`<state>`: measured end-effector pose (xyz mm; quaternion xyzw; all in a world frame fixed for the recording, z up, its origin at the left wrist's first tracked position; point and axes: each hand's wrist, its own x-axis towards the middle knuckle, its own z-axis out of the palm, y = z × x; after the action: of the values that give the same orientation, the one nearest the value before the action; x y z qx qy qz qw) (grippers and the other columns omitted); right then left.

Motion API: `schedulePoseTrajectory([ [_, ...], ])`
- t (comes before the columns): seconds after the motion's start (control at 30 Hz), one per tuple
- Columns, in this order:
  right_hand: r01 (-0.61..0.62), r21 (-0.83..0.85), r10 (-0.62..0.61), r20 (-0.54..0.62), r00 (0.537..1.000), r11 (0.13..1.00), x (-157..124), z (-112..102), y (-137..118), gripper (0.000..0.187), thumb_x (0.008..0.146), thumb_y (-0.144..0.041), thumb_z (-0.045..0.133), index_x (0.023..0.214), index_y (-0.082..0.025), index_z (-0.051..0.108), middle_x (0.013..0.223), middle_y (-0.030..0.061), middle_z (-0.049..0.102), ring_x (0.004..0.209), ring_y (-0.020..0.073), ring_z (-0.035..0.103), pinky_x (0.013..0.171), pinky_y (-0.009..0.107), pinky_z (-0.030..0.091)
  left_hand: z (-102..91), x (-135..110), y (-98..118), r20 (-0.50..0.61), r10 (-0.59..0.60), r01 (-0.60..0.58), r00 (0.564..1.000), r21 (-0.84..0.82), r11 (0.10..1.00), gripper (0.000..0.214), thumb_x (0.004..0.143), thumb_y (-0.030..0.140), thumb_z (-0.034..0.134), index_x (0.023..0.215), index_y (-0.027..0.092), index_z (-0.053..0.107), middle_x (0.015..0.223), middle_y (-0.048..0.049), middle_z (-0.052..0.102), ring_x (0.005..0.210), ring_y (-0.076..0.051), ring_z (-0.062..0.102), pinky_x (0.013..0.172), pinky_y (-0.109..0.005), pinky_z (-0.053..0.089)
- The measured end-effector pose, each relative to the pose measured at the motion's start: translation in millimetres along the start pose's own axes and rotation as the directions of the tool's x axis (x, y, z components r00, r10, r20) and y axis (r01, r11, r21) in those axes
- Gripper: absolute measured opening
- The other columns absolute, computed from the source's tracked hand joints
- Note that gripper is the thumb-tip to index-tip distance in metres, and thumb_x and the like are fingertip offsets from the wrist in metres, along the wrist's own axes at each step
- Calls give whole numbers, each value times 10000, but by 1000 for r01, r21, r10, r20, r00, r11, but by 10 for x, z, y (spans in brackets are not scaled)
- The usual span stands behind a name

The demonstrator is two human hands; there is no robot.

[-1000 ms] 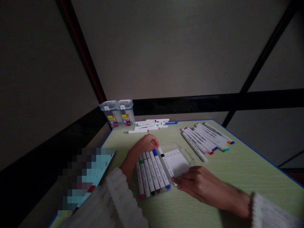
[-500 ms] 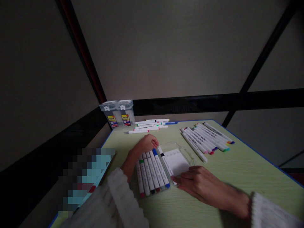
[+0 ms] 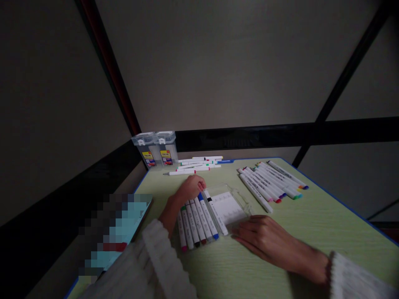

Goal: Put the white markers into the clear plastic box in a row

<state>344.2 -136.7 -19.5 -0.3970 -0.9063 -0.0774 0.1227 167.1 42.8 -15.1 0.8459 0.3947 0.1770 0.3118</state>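
Observation:
A clear plastic marker case point(image 3: 242, 200) lies opened flat on the table. Several white markers point(image 3: 195, 224) with coloured ends sit side by side in its left half. One white marker with a black band point(image 3: 217, 214) lies beside the fold, next to a white card point(image 3: 227, 204) in the right half. My left hand point(image 3: 190, 187) is curled closed at the case's far edge, its fingertips partly hidden. My right hand point(image 3: 263, 238) has its fingers pressed together on the case's near right corner.
Loose white markers point(image 3: 268, 180) lie spread at the right, and more markers point(image 3: 199, 163) lie at the back. Two clear lidded boxes point(image 3: 157, 149) stand in the far left corner. A pixelated light-blue object point(image 3: 129, 226) is at the left edge.
The case with its markers has shifted slightly away from me and to the left. My right fingers have come off the black-banded marker's near end and now touch the case's corner.

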Motion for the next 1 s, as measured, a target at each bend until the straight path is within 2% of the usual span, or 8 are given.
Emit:
schedulePoseTrajectory([
  [0.17,27,73,-26,-14,1000,997,16,-26,-20,319,913,-192,289,858,-161,601,697,40,616,585,133,555,562,260,406,-21,-3,-7,-8,20,-20,1000,64,998,338,469,-39,337,614,98,610,557,-4,595,543,-91,554,517,-171,430],
  [0.4,-47,197,38,50,998,979,55,-75,-62,265,894,-212,340,955,-162,593,795,52,599,715,159,562,655,276,446,-27,-12,-85,-137,-70,93,988,165,982,300,526,-21,410,614,120,659,564,-9,616,568,-93,561,516,-159,431],
  [0.6,-84,238,59,112,992,968,68,-117,-85,246,878,-205,376,1015,-168,577,862,56,590,805,171,551,743,297,446,-49,-11,-52,-127,-166,181,978,117,976,290,535,-20,437,633,125,668,576,-6,621,587,-94,560,541,-164,440],
  [0.73,-96,236,69,120,990,967,69,-118,-95,245,867,-206,401,1040,-171,571,847,47,588,790,174,550,736,303,451,-82,61,0,-109,-215,204,970,-104,973,353,540,-50,383,721,95,650,685,-27,645,613,-94,566,610,-203,465],
  [0.8,-101,233,76,113,991,967,69,-115,-102,248,867,-208,402,1046,-173,571,855,51,590,800,175,553,744,305,449,-91,90,-13,-238,-194,150,952,-190,970,384,554,-55,363,780,96,635,810,-47,649,702,-105,578,678,-223,472],
  [0.83,-103,233,79,111,991,967,70,-114,-105,248,869,-209,401,1047,-174,571,860,53,591,808,175,554,750,306,448,-92,92,-30,-321,-192,140,927,-179,974,384,566,-53,362,798,100,627,854,-55,641,757,-117,578,719,-238,470],
  [0.93,-107,244,82,111,990,964,73,-115,-110,251,870,-210,399,1051,-171,569,866,55,591,817,176,554,754,308,448,-68,41,-99,-518,-167,215,839,34,976,353,630,-5,413,909,113,595,970,-84,591,933,-171,540,861,-297,425],
  [1.0,-112,255,83,121,989,961,72,-117,-109,249,870,-204,396,1048,-170,567,866,52,588,807,174,553,748,307,450,-35,-22,-134,-566,-130,307,814,230,924,351,687,75,453,1022,106,553,1062,-126,535,1040,-222,485,936,-346,364],
])
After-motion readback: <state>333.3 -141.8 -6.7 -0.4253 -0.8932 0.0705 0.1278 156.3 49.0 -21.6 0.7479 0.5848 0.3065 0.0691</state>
